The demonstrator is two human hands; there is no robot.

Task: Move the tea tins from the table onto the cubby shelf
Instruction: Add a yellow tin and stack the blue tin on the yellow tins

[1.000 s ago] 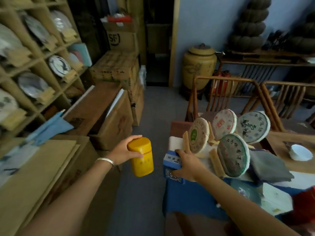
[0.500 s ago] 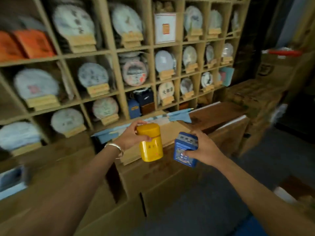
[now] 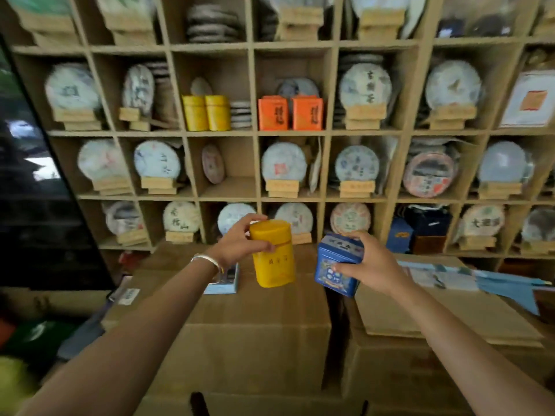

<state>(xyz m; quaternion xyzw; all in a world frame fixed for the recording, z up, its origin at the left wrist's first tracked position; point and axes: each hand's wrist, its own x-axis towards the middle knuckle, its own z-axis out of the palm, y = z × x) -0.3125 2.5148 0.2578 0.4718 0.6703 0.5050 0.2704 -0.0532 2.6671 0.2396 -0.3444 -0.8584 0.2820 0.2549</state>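
My left hand [image 3: 237,243] grips a round yellow tea tin [image 3: 273,255] by its upper part, held upright in front of me. Beside it, my right hand [image 3: 372,265] holds a square blue tea tin [image 3: 335,265], tilted a little. Both tins hang above cardboard boxes, short of the wooden cubby shelf [image 3: 255,133] that fills the wall ahead. One cubby holds two yellow tins [image 3: 206,113]; the cubby to its right holds two orange tins [image 3: 290,113]. Below the yellow tins, a cubby [image 3: 237,175] has only one small tea cake at its left.
Large cardboard boxes [image 3: 255,340] stand between me and the shelf. Most cubbies hold wrapped round tea cakes on wooden stands. Blue paper folders [image 3: 480,280] lie on the right box, a small blue booklet [image 3: 223,280] on the left one. A dark glass panel [image 3: 27,175] is at the left.
My view has swung left from the table to face the shelf squarely. The blue tin left the table in my right hand. Both tins are now carried side by side, closer to the cubbies.
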